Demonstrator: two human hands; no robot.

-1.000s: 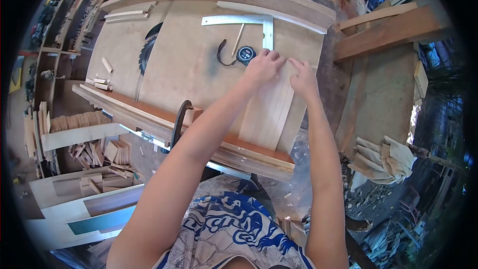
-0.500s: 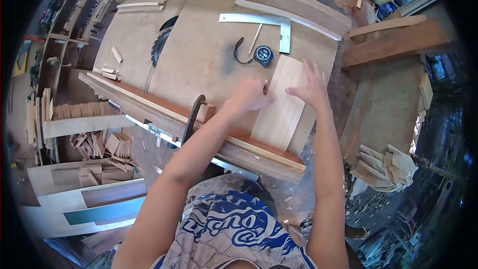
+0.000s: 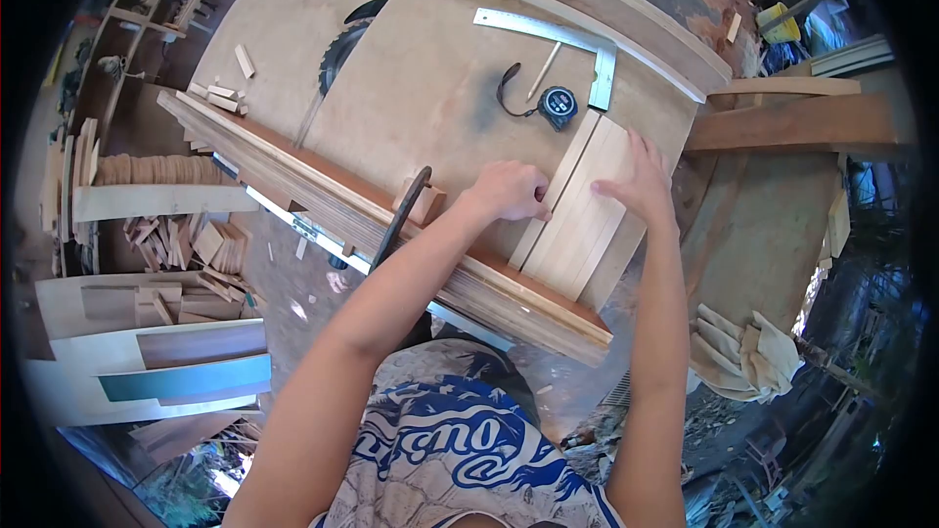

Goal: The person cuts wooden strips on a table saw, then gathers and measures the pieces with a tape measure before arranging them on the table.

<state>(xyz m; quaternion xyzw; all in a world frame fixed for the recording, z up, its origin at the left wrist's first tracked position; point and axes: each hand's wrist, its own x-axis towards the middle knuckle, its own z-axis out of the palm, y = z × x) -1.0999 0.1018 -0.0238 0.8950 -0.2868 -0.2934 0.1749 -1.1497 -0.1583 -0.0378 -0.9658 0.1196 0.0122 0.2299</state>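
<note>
Several pale wooden strips (image 3: 581, 220) lie side by side on the saw table, their near ends at the fence. A dark gap separates the narrow leftmost strip (image 3: 557, 190) from the others. My left hand (image 3: 511, 192) is closed, its curled fingertips at that narrow strip's edge. Spread over the right side of the strips is my right hand (image 3: 641, 181), thumb on top and fingers along the far right edge. Just beyond the strips sit a tape measure (image 3: 558, 106) with a strap, a pencil (image 3: 544, 72) and a metal try square (image 3: 603, 75).
A circular saw blade (image 3: 341, 57) rises through the table (image 3: 430, 68) at left. A wooden fence (image 3: 323, 174) runs along the near edge, with a dark clamp (image 3: 400, 219) on it. Offcuts (image 3: 227, 96) lie left of the blade. A wooden beam (image 3: 792, 124) stands at right.
A gap has opened between the leftmost strip and the rest. My left hand remains at its edge, and my right hand stays on the others. The view has shifted slightly.
</note>
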